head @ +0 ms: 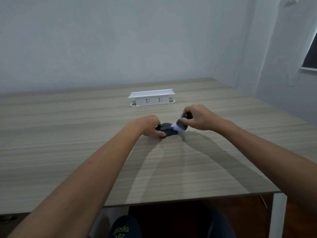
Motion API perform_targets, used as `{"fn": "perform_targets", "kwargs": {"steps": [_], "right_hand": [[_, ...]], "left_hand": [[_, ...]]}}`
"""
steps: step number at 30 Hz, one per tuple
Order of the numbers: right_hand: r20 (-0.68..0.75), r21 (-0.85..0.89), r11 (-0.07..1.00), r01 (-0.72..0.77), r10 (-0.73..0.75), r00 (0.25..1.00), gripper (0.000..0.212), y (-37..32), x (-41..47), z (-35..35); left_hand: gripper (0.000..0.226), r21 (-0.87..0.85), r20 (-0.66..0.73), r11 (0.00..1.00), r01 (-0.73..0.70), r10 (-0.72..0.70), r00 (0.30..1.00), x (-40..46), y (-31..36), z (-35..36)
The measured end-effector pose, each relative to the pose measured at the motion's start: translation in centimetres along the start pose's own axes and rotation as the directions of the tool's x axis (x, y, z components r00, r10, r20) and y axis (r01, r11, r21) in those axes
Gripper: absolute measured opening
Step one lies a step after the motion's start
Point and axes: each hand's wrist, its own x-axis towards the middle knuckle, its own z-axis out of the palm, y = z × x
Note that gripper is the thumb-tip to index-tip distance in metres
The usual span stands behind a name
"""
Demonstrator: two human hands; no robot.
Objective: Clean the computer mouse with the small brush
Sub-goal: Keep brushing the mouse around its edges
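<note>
Right, from my feed:
Mouse: I see the dark mouse [167, 130] lying on the wooden table [68, 134], near the middle and a little to the right, between the two hands.
Left hand: my left hand [151, 125] is closed around the left end of the mouse, thumb on the near side and fingers curled over the far side, pinning it to the table.
Right hand: my right hand [197, 117] is wrapped tight around the dark handle of the brush [181, 125], the knob of the handle poking out between thumb and fingers.
Brush: it is tilted down to the left; its pale bristles touch the right end of the mouse. They are blurred, so I cannot tell exactly how far they spread.
Containers: I see a white socket box [151, 98] standing on the table behind the hands, well apart from them, with two outlets on its front; a slot shows at each end of its base, and I cannot tell what is in them.
Writing: green lettering reading "sport" shows upside down on dark clothing [123, 229] at the lower edge, below the table.
</note>
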Motion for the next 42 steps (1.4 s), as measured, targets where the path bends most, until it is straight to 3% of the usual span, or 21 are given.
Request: {"fn": "perform_targets", "kwargs": {"steps": [5, 9, 11, 14, 19, 23, 27, 30, 32, 36, 40, 42], "right_hand": [[-0.071, 0.033, 0.999, -0.039, 0.041, 0.997, 0.015, 0.2, 0.3, 0.2], [-0.171, 0.131, 0.991, -0.034, 0.056, 0.984, 0.013, -0.5, -0.3, 0.4], [-0.123, 0.211, 0.977, 0.01, 0.016, 0.992, 0.009, -1.0, -1.0, 0.9], [-0.032, 0.194, 0.981, 0.012, -0.006, 0.999, 0.008, -0.5, -1.5, 2.1], [-0.176, 0.216, 0.975, -0.06, 0.1, 0.979, 0.008, 0.8, -1.7, 1.7], [-0.029, 0.23, 0.973, 0.018, -0.012, 1.0, 0.008, -0.3, -2.0, 2.3], [-0.162, 0.187, 0.982, -0.034, 0.065, 0.985, 0.01, 1.0, -1.8, 2.5], [-0.087, 0.251, 0.967, 0.041, -0.019, 0.996, 0.009, 0.3, -2.4, 2.8], [-0.081, 0.204, 0.976, 0.072, -0.057, 0.995, 0.009, 0.1, -2.4, 3.2], [-0.233, 0.165, 0.986, 0.004, 0.035, 0.972, 0.012, 1.0, -1.8, 2.6], [-0.101, 0.188, 0.975, 0.114, -0.097, 0.99, 0.007, -0.4, -2.4, 3.2], [-0.155, 0.166, 0.984, 0.063, -0.037, 0.987, 0.008, 0.2, -1.9, 3.5]], "left_hand": [[0.055, -0.114, -0.005, 0.993, 0.008, -0.009, 1.0, -0.4, -1.1, -0.2], [0.057, -0.311, -0.031, 0.95, -0.026, 0.017, 0.999, -0.6, -1.2, -0.3], [0.048, -0.368, -0.047, 0.926, -0.084, 0.071, 0.996, -0.4, -0.9, -0.1], [0.039, -0.356, -0.06, 0.924, -0.14, 0.127, 0.99, 0.0, -0.7, 0.3], [0.035, -0.363, -0.077, 0.927, -0.1, 0.077, 0.994, 0.7, -1.0, 0.6], [0.03, -0.39, -0.098, 0.916, -0.095, 0.061, 0.993, 1.0, -1.0, 0.4], [0.03, -0.43, -0.082, 0.9, -0.068, 0.036, 0.996, 1.1, -1.2, 0.5], [0.029, -0.447, -0.101, 0.891, -0.078, 0.036, 0.994, 1.1, -1.2, 0.6], [0.029, -0.456, -0.105, 0.886, -0.081, 0.037, 0.994, 1.1, -1.2, 0.6], [0.029, -0.464, -0.1, 0.883, -0.076, 0.033, 0.994, 1.1, -1.3, 0.7], [0.028, -0.489, -0.114, 0.867, -0.096, 0.046, 0.992, 1.0, -1.5, 0.8], [0.029, -0.504, -0.116, 0.858, -0.096, 0.043, 0.992, 1.0, -1.5, 0.8]]}}
